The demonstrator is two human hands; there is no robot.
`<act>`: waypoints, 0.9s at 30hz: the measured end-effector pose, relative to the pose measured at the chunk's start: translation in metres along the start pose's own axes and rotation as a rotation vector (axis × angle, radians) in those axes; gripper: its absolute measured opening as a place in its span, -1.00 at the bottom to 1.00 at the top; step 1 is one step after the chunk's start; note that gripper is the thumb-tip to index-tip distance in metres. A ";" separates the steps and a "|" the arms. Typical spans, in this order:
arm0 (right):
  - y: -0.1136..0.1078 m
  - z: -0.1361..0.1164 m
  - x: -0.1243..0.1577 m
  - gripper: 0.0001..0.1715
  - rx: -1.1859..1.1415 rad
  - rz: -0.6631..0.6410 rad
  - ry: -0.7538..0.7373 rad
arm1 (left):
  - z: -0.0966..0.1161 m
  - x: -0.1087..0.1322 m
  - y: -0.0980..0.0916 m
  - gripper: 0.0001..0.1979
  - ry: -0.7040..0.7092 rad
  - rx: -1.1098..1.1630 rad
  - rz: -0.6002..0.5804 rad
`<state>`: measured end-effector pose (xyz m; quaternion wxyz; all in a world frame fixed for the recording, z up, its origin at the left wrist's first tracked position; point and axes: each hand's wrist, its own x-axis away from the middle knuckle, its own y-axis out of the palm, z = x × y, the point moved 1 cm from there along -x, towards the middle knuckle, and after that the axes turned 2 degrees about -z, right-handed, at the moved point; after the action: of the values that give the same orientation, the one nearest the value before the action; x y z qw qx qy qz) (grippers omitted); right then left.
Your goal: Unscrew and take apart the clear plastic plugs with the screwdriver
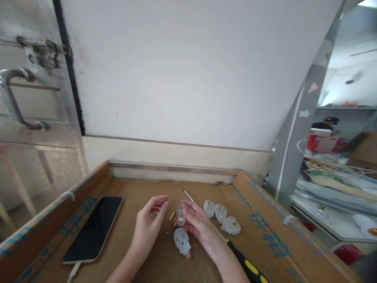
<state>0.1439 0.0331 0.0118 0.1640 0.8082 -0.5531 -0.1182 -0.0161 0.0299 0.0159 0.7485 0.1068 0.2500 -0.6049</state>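
My right hand [197, 220] is closed around a clear plastic plug housing [180, 214], holding it upright above the cardboard. To its left, my left hand [151, 218] pinches a tiny brass-coloured piece [166, 199] between thumb and fingertips; its exact shape is too small to tell. Just below the held housing lies another clear plastic shell [182, 242], its inner side up. Small brass pieces [172, 215] lie between my hands. A screwdriver [246, 263] with a black and yellow handle lies partly under my right hand and forearm.
Several clear plug shells with brass parts [220, 213] sit in a row at right. A black-screened phone [93, 230] with a white cable lies at left. Raised cardboard sides [265, 216] border the work surface. Beyond the pillar, a person [325, 124] is near a cluttered table.
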 end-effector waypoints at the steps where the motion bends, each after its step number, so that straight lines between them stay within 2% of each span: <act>1: 0.000 0.000 0.000 -0.44 -0.002 -0.001 -0.001 | 0.000 0.001 0.000 -0.82 -0.007 0.011 -0.024; 5: 0.000 0.000 0.001 -0.43 -0.018 -0.011 -0.003 | 0.001 0.002 0.003 -0.85 -0.023 0.068 -0.093; 11: 0.002 0.000 0.000 -0.36 -0.054 -0.060 0.017 | 0.001 0.000 0.002 -0.80 -0.076 0.093 -0.024; 15: 0.002 0.001 0.001 -0.42 -0.076 -0.068 0.013 | 0.008 0.003 0.003 -0.84 0.007 0.008 -0.087; 19: 0.003 0.001 0.004 -0.51 -0.083 -0.105 0.031 | 0.012 0.007 0.002 -0.88 0.130 -0.139 -0.103; 24: 0.006 -0.002 0.007 -0.48 -0.091 -0.176 0.077 | 0.007 0.008 0.000 -0.88 0.182 -0.201 -0.085; 27: 0.008 -0.004 0.007 -0.48 -0.113 -0.198 0.090 | 0.007 0.009 -0.002 -0.88 0.205 -0.232 -0.028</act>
<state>0.1407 0.0246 0.0182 0.2217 0.8529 -0.4549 -0.1283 -0.0146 0.0187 0.0179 0.7177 0.0774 0.3949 -0.5682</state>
